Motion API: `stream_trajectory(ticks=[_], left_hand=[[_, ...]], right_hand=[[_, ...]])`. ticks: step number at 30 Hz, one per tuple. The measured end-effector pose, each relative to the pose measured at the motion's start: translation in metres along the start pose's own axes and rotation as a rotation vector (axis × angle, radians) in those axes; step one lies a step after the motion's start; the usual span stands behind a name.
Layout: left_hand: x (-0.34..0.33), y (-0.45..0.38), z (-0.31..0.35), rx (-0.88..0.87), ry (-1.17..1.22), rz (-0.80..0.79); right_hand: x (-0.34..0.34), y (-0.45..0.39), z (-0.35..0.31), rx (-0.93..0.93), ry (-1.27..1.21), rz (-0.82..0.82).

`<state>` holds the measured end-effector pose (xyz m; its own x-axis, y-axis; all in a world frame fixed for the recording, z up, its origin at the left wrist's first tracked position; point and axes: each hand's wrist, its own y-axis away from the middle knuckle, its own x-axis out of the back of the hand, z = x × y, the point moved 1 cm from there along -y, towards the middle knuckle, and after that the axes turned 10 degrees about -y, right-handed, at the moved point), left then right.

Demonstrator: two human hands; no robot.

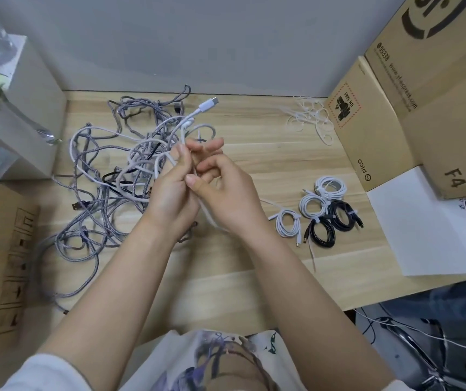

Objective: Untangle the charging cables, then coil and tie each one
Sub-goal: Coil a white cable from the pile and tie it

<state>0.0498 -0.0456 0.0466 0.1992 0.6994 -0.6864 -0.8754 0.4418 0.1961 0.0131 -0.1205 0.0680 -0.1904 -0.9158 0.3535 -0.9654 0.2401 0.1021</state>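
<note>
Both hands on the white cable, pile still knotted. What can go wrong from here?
1. The white cable held by the left hand and right hand loops back toward the tangled pile; pulling may tighten knots.
2. A hard tug might drag the pile toward the table edge.
3. A sweeping arm could knock the finished coils beside the right forearm.
</note>
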Motion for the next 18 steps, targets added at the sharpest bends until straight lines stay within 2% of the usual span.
stream_trajectory(ticks=[3, 7, 12, 15, 18], left_hand=[[0.001, 0.001, -0.003, 0.009, 0.022, -0.008], [0.006, 0.000, -0.009, -0.004, -0.027, 0.021], [0.012, 0.002, -0.015, -0.003, -0.177, 0.015], [0.017, 0.002, -0.015, 0.051, -0.235, -0.001], [0.021, 0.003, -0.012, 0.141, -0.290, -0.014]], right_hand=[[-0.004, -0.003, 0.003, -0.009, -0.061, -0.029], [-0.003, -0.006, 0.007, -0.116, -0.126, -0.127], [0.001, -0.005, 0.003, -0.100, 0.032, -0.274], [-0.001, -0.003, 0.007, -0.077, 0.016, -0.209], [-0.005, 0.002, 0.005, -0.147, -0.252, -0.153]])
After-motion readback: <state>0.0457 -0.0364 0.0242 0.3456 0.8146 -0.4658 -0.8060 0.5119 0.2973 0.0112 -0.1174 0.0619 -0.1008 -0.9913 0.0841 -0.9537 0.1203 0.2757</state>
